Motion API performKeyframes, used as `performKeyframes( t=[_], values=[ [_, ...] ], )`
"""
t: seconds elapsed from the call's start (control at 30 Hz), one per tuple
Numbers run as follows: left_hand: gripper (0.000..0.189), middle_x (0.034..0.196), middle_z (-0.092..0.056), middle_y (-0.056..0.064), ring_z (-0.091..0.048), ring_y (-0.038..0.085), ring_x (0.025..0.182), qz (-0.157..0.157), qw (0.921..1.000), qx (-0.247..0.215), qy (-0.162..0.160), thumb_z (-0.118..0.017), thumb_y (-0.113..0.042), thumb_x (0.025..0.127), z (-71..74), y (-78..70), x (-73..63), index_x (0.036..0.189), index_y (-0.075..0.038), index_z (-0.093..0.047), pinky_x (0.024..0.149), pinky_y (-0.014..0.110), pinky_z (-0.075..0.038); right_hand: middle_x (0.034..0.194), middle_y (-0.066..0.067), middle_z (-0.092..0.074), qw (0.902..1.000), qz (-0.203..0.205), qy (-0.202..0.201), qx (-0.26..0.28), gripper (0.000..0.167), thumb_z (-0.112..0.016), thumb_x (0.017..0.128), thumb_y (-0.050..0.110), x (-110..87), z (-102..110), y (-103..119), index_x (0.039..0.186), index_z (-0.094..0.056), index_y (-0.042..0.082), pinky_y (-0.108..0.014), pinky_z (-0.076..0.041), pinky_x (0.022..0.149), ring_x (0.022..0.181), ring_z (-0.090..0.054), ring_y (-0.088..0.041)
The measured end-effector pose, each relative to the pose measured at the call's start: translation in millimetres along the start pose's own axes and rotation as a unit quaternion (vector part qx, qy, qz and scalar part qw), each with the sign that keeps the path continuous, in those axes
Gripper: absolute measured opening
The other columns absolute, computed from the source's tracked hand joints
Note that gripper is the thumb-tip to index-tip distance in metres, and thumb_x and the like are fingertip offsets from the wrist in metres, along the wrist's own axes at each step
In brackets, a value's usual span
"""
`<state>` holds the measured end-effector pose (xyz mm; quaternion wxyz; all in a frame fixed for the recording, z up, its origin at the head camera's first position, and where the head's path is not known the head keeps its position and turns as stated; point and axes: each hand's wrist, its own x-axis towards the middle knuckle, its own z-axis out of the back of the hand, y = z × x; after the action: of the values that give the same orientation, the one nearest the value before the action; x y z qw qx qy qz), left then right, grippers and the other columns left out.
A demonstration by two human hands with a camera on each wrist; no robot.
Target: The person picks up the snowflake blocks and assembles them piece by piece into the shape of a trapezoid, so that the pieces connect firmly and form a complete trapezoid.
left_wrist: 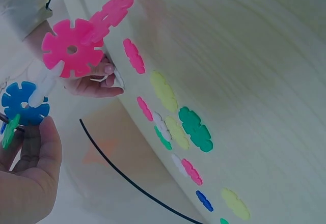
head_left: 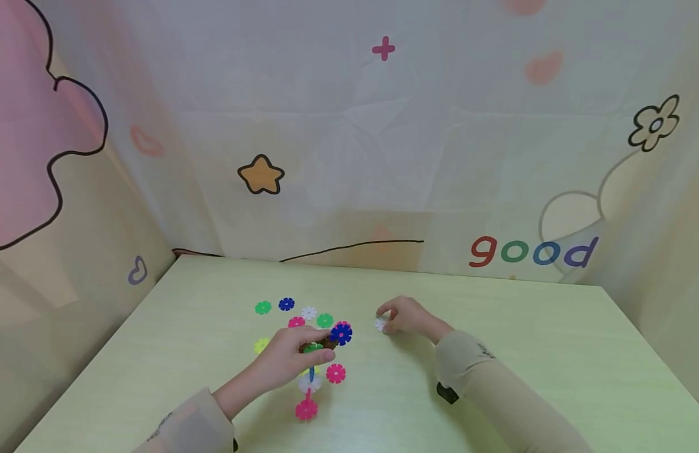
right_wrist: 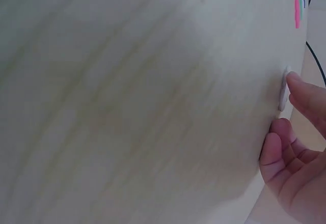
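Left hand: gripping, with fingers and thumb bent round the linked piece; left hand (head_left: 281,355), linked piece (head_left: 306,410).
Right hand: fingers and thumb bent about a loose white disc, one fingertip overlapping its edge; I cannot tell whether they pinch it; right hand (head_left: 408,314), loose white disc (head_left: 380,324).
Linked piece: notched, flower-edged discs slotted together at angles, raised off the table; two pink discs (left_wrist: 72,48), a pale link, a blue disc (left_wrist: 25,103) and a green disc (left_wrist: 10,132) show in the left wrist view. It hangs toward 5 o'clock from the left hand.
Dark blue disc: upright at the left fingertips, toward 2 o'clock, facing the head camera (head_left: 341,333).
White disc's place: on the table (head_left: 530,377), toward 8 o'clock from the right hand.
Discs around the left hand: yellow (head_left: 261,345) at 10 o'clock; a blue one (head_left: 286,304) near 12; a green one (head_left: 324,321) toward 1; a pink one (head_left: 336,374) between 3 and 4.
Backdrop: orange star (head_left: 261,174) at 12 o'clock from the left hand; "good" lettering (head_left: 514,251) at 2 o'clock from the right.
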<state>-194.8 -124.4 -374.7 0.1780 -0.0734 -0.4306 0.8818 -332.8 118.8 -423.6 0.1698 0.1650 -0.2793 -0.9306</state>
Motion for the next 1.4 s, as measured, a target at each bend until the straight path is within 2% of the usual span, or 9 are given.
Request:
performKeyframes(
  t=[0.27, 0.5, 0.67, 0.8, 1.0, 1.17, 1.3, 1.4],
  values=[
    [0.052, 0.108, -0.061, 0.006, -0.049, 0.015, 0.08, 0.006, 1.0, -0.003, -0.003, -0.061, -0.041, 0.079, -0.4, 0.4, 0.3, 0.119, -0.009, -0.056, 0.057, 0.02, -0.043, 0.083, -0.004, -0.056, 0.9999, -0.006, -0.007, -0.007, 0.025, -0.07, 0.074, 0.01, -0.9, -3, 2, 0.098, -0.065, 0.014, -0.027, -0.04, 0.067, 0.076, -0.047, -0.018],
    [0.052, 0.113, -0.06, 0.007, -0.05, 0.015, 0.082, 0.001, 1.0, -0.005, -0.004, -0.061, -0.04, 0.079, 0.6, -0.2, -0.6, 0.12, -0.009, -0.055, 0.057, 0.02, -0.044, 0.071, -0.003, -0.05, 0.9984, 0.034, -0.039, -0.021, 0.023, -0.071, 0.07, 0.002, -8.1, -4, 1, 0.082, -0.053, 0.011, -0.025, -0.034, 0.059, 0.067, -0.044, -0.016],
    [0.049, 0.114, -0.06, 0.008, -0.052, 0.016, 0.088, -0.004, 0.9999, -0.011, -0.006, -0.06, -0.038, 0.08, 0.7, -0.3, -0.9, 0.12, -0.009, -0.056, 0.061, 0.019, -0.046, 0.069, -0.001, -0.05, 0.9956, 0.07, -0.06, -0.019, 0.019, -0.065, 0.071, -0.004, -18.2, -2, -2, 0.078, -0.054, 0.01, -0.024, -0.035, 0.055, 0.064, -0.044, -0.014],
    [0.048, 0.114, -0.059, 0.008, -0.053, 0.017, 0.091, -0.009, 0.9998, -0.014, -0.008, -0.059, -0.038, 0.081, 0.5, -0.5, -1.0, 0.119, -0.009, -0.056, 0.063, 0.018, -0.047, 0.07, -0.002, -0.052, 0.9931, 0.099, -0.062, 0.006, 0.015, -0.061, 0.074, -0.004, -28.5, 2, -1, 0.081, -0.057, 0.008, -0.022, -0.04, 0.054, 0.063, -0.046, -0.012],
    [0.049, 0.116, -0.059, 0.01, -0.054, 0.02, 0.095, -0.018, 0.9997, -0.01, -0.013, -0.059, -0.038, 0.082, -0.3, -0.3, -0.8, 0.119, -0.006, -0.056, 0.066, 0.018, -0.047, 0.08, -0.009, -0.058, 0.9886, 0.121, -0.039, 0.08, 0.013, -0.058, 0.079, -0.003, -48.7, 11, 13, 0.091, -0.06, 0.002, -0.025, -0.049, 0.058, 0.064, -0.053, -0.012],
    [0.048, 0.116, -0.059, 0.008, -0.053, 0.025, 0.105, -0.02, 0.9996, 0.013, -0.018, -0.06, -0.038, 0.081, -2.7, -0.8, 0.3, 0.119, -0.008, -0.057, 0.073, 0.024, -0.051, 0.086, -0.014, -0.061, 0.985, 0.124, -0.011, 0.12, 0.017, -0.057, 0.082, 0.0, -67.3, 20, 30, 0.099, -0.059, -0.001, -0.034, -0.051, 0.062, 0.065, -0.057, -0.015],
    [0.046, 0.111, -0.06, 0.004, -0.054, 0.023, 0.104, -0.018, 0.9993, 0.031, -0.015, -0.062, -0.036, 0.079, -5.7, -3.2, 0.8, 0.119, -0.012, -0.057, 0.071, 0.024, -0.051, 0.088, -0.016, -0.062, 0.9785, 0.142, 0.006, 0.15, 0.018, -0.058, 0.082, 0.003, -79.8, 24, 41, 0.099, -0.06, -0.001, -0.039, -0.051, 0.062, 0.065, -0.059, -0.016],
    [0.045, 0.107, -0.061, 0.001, -0.055, 0.019, 0.1, -0.018, 0.9991, 0.039, -0.009, -0.064, -0.036, 0.078, -7.8, -5.5, 0.5, 0.119, -0.016, -0.057, 0.069, 0.022, -0.051, 0.088, -0.015, -0.062, 0.9743, 0.153, 0.015, 0.164, 0.018, -0.06, 0.082, 0.006, -86.5, 26, 48, 0.099, -0.061, 0.0, -0.035, -0.051, 0.061, 0.065, -0.06, -0.015]
  ],
)
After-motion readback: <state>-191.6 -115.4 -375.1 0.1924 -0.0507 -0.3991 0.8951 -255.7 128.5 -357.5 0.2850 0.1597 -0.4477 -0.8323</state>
